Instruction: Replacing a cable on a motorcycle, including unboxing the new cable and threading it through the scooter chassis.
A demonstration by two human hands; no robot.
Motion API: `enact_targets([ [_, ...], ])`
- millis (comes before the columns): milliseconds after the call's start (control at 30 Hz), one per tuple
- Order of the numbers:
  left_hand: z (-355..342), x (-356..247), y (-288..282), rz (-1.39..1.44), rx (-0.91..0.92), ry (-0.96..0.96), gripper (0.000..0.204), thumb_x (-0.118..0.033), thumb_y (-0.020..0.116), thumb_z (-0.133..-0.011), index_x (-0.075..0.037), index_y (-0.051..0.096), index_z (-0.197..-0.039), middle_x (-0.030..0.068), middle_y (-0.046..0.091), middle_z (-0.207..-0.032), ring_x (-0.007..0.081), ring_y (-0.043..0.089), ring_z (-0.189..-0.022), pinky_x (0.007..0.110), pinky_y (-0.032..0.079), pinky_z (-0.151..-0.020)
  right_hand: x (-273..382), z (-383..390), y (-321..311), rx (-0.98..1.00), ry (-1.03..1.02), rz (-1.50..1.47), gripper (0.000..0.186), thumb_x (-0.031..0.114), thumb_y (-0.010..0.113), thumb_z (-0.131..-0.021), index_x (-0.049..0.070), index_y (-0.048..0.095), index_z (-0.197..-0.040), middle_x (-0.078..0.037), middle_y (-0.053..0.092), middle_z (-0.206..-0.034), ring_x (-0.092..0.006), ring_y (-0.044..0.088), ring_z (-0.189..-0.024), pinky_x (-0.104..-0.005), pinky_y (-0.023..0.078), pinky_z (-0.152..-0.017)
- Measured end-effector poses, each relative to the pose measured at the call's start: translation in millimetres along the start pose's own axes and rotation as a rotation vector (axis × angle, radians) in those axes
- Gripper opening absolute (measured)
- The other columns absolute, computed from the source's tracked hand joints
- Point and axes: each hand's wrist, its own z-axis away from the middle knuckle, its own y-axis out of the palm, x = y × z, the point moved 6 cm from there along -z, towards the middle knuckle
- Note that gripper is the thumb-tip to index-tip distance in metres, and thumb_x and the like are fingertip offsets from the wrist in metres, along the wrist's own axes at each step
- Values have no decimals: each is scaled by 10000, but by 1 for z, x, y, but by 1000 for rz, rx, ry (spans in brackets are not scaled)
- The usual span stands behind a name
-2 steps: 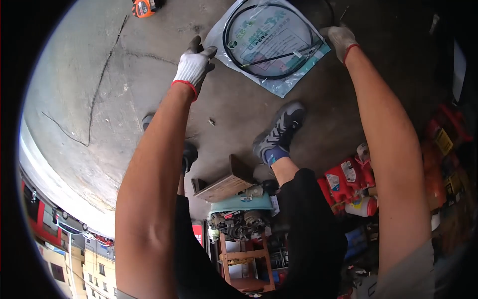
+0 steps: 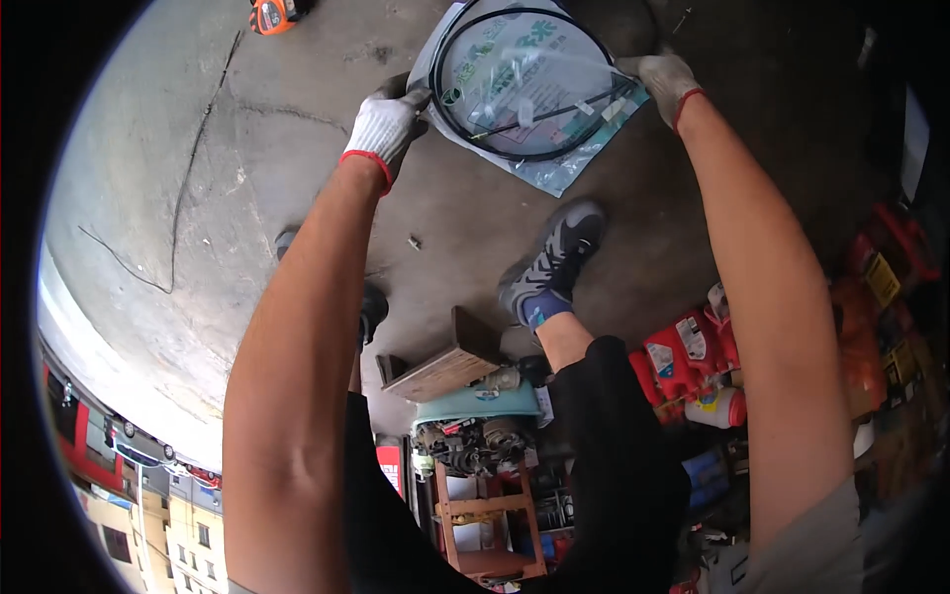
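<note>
A clear plastic bag (image 2: 562, 180) with green print lies in front of me, at the top of the view. It holds a coiled black cable (image 2: 522, 154), with a straight cable end across the lower part of the coil. My left hand (image 2: 386, 127), in a white knit glove with dark fingers and a red cuff, pinches the bag's left edge between thumb and fingers. At the right corner, my right hand (image 2: 668, 84) in a matching glove is closed on the bag's edge; its fingertips are partly hidden.
An orange tape measure (image 2: 270, 16) and a thin dark wire (image 2: 176, 213) lie on the concrete floor to the left. My shoe (image 2: 559, 252) is just below the bag. Nearer are a wooden stool (image 2: 445, 366), a teal tray (image 2: 480, 404), and red jugs (image 2: 681, 354) at right.
My left hand's fingers have closed onto the bag's left edge. The bag has shifted slightly left, and its plastic shows new glare. My right hand has moved slightly left with it.
</note>
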Motion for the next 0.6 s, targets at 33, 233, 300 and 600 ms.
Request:
enact_targets([
  [33, -7, 0, 6, -64, 77, -9, 448, -168, 567, -948, 23, 496, -1348, 146, 631, -1181, 205, 617, -1029, 331, 530, -849, 1, -2, 10, 51, -76, 118, 720, 289, 759, -755, -64, 495, -1324, -223, 589, -1288, -334, 586, -1145, -391, 451, -979],
  [233, 28, 14, 29, 3, 49, 86, 297, -123, 539, -978, 32, 590, -1226, 74, 662, -1010, 132, 610, -828, 276, 520, -752, -22, 27, 21, -317, 99, 696, 696, 348, 710, -749, -37, 506, -1292, -237, 568, -1310, -343, 575, -1210, -428, 475, -1002],
  [300, 40, 9, 33, -72, 53, 143, 286, -125, 544, -973, 34, 607, -1203, 66, 666, -972, 113, 596, -807, 261, 506, -744, -24, 23, 24, -346, 149, 661, 659, 302, 687, -753, -49, 506, -1281, -241, 575, -1298, -347, 589, -1192, -430, 483, -991],
  [600, 84, 31, 19, -162, -30, 165, 277, -157, 552, -966, 45, 614, -1145, 111, 646, -869, 149, 579, -740, 284, 478, -645, -105, -42, -8, -157, 309, -24, 454, 249, 586, -805, -83, 643, -1110, -269, 621, -1220, -344, 621, -1118, -409, 484, -900],
])
